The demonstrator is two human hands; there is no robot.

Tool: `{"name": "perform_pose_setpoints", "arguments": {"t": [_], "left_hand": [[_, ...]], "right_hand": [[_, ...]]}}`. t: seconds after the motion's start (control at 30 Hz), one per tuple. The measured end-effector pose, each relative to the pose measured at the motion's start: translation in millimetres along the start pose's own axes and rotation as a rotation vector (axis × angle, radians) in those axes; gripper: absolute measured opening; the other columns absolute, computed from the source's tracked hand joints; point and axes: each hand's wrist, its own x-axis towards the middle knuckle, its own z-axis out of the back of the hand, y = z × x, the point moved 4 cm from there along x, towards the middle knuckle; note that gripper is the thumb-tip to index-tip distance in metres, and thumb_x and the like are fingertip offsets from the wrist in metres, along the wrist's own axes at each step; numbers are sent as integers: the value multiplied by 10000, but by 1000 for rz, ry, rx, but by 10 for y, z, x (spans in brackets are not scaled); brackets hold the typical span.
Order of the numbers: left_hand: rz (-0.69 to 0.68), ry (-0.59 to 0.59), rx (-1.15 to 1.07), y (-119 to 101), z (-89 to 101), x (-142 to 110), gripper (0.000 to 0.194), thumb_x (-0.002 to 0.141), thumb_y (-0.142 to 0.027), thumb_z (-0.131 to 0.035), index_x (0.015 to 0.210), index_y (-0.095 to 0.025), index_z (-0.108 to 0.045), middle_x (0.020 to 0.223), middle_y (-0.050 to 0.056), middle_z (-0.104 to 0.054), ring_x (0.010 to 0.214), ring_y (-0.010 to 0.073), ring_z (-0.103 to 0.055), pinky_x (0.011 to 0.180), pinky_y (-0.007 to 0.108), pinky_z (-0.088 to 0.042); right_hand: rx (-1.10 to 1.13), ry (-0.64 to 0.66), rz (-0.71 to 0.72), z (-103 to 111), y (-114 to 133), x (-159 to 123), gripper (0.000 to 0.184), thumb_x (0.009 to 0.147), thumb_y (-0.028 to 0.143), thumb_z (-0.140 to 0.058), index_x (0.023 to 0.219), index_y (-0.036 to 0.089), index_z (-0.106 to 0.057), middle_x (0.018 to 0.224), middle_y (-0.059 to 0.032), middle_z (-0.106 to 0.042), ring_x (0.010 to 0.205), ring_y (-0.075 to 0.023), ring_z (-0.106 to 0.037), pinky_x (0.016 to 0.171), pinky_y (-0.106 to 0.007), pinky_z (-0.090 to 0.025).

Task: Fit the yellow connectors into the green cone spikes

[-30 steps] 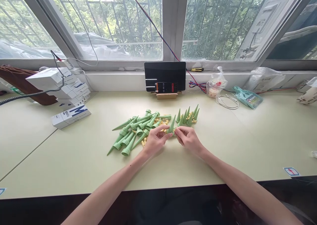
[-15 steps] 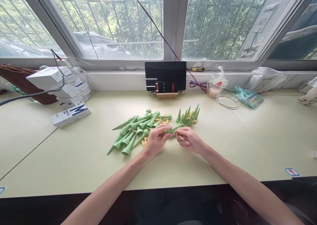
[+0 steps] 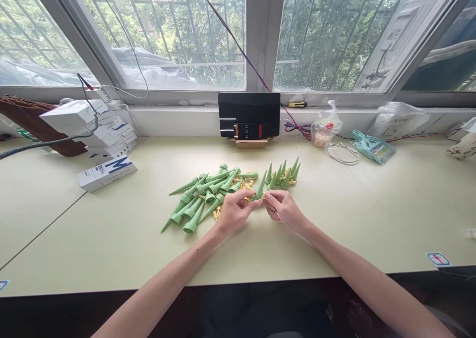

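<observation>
A green plastic watering spike point(image 3: 261, 185) points upward between my hands. My left hand point(image 3: 238, 210) is closed round its wide base, thumb in front. At the base's right side my right hand point(image 3: 284, 208) pinches a small yellow valve point(image 3: 263, 197), mostly hidden by the fingertips. Left of my hands lies a heap of green watering spikes point(image 3: 193, 206), pointing various ways. Yellow valves point(image 3: 245, 183) lie among them, partly covered by my left hand. Just beyond my right hand, several green spikes with yellow valves point(image 3: 285, 178) stand upright in a group.
At the back a phone point(image 3: 250, 131) showing a timer leans against a black tablet point(image 3: 249, 111) on a cardboard stand. White boxes point(image 3: 107, 173) sit to the left. A plastic bag point(image 3: 326, 126), a coiled white cable point(image 3: 342, 153) and a teal packet point(image 3: 374, 147) lie back right.
The held spike tipped over to the right half a second ago and is upright again now. Both hands stay in nearly the same place; the heap and standing group look unchanged.
</observation>
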Motion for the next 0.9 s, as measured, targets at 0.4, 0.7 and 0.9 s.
{"name": "perform_pose_setpoints", "arguments": {"t": [0.4, 0.7, 0.9], "left_hand": [[76, 73, -53, -108, -2, -3, 355, 785, -466, -722, 883, -126, -746, 644, 45, -654, 538, 137, -563, 442, 218, -366], [115, 126, -52, -70, -2, 8, 350, 828, -427, -683, 937, -97, -720, 674, 27, -597, 491, 69, -380, 441, 205, -278], [105, 174, -92, -69, -19, 10, 325, 871, -417, -643, 952, -109, -709, 601, -17, -500, 475, 61, -312, 421, 200, -254]], "right_hand": [[-565, -109, 300, 36, 51, -38, 383, 982, 376, -469, 646, 194, -434, 562, 34, -380, 521, -111, -335, 507, -272, -273], [-746, -140, 481, 21, 98, -36, 374, 983, 285, -448, 635, 204, -338, 588, 37, -337, 548, -116, -295, 530, -274, -251], [-785, -143, 519, 8, 117, -63, 359, 981, 262, -450, 643, 207, -346, 595, 35, -349, 545, -118, -305, 533, -270, -267]]}}
